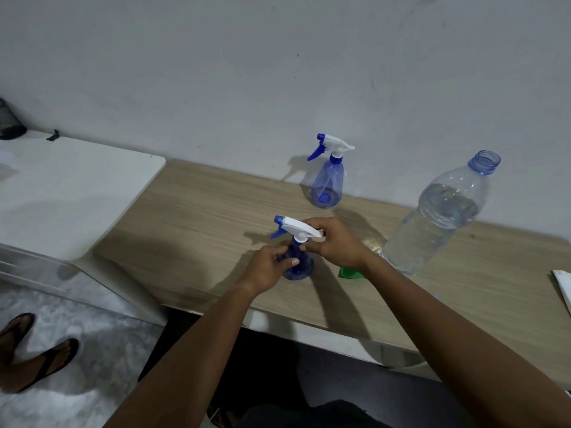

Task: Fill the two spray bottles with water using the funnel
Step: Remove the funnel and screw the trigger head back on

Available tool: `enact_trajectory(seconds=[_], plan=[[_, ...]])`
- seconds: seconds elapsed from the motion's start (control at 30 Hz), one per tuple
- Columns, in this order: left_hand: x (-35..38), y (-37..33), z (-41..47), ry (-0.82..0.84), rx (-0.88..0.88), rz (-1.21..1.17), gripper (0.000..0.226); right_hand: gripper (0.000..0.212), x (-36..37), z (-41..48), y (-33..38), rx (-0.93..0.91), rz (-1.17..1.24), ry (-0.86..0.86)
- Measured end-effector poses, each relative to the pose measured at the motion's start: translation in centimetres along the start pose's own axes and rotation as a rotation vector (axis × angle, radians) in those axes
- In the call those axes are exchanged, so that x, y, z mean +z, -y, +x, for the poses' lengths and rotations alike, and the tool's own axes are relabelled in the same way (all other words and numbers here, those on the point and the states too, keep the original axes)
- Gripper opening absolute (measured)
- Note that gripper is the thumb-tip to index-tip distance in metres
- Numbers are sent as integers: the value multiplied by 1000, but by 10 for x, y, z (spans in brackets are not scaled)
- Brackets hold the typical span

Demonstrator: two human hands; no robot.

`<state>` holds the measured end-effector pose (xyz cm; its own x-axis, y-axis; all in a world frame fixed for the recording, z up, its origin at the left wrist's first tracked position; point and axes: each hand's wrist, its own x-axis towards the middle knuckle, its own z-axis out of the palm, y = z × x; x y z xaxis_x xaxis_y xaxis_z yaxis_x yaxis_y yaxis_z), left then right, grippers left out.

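Near bottle (297,261) stands upright on the bench (197,217), toward its front edge. Left hand (268,270) wraps the blue body, fingers curled round it. Right hand (333,242) pinches the white sprayer head (301,228) at its collar. Step in hand, as I judge it: twisting the head on or off; cannot tell which from this view.

To do it well: keep the body pinned to the bench and turn only the collar, not the whole head. Hold lightly, since thin plastic will buckle and any water inside would spill. If lifting, go straight up so the dip tube clears the neck.

Far bottle (324,180) stands near the wall, capped, well apart from the hands; appears empty, dip tube visible inside. Water bottle (438,217) to the right, cap off, partly filled. Funnel (350,272), green, lies just behind the right wrist, mostly hidden.

Materials: both spray bottles translucent blue, cone-shaped, smooth; heads white with blue trigger and nozzle. Water bottle clear, ribbed, soft-walled. Bench top pale wood grain, matt.
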<state>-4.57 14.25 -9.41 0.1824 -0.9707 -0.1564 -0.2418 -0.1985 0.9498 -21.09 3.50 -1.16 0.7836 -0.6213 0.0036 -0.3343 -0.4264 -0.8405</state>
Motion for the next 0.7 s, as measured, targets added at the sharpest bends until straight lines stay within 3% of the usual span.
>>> enact_trajectory(seconds=[0.13,0.33,0.4,0.6,0.7], plan=[[0,-3,-1,15,-2,6,39,20,9,-1,2,1,-164,-128],[-1,-7,-2,2,-6,11,31,44,16,-4,-3,-4,-346,-218],[0,-6,-2,-8,15,14,30,43,12,-5,-1,-19,-417,-206],[0,-5,-4,1,27,-52,28,38,-5,-11,6,-50,-29,19],[1,-7,-4,7,28,-65,27,30,0,-10,0,2,15,5]])
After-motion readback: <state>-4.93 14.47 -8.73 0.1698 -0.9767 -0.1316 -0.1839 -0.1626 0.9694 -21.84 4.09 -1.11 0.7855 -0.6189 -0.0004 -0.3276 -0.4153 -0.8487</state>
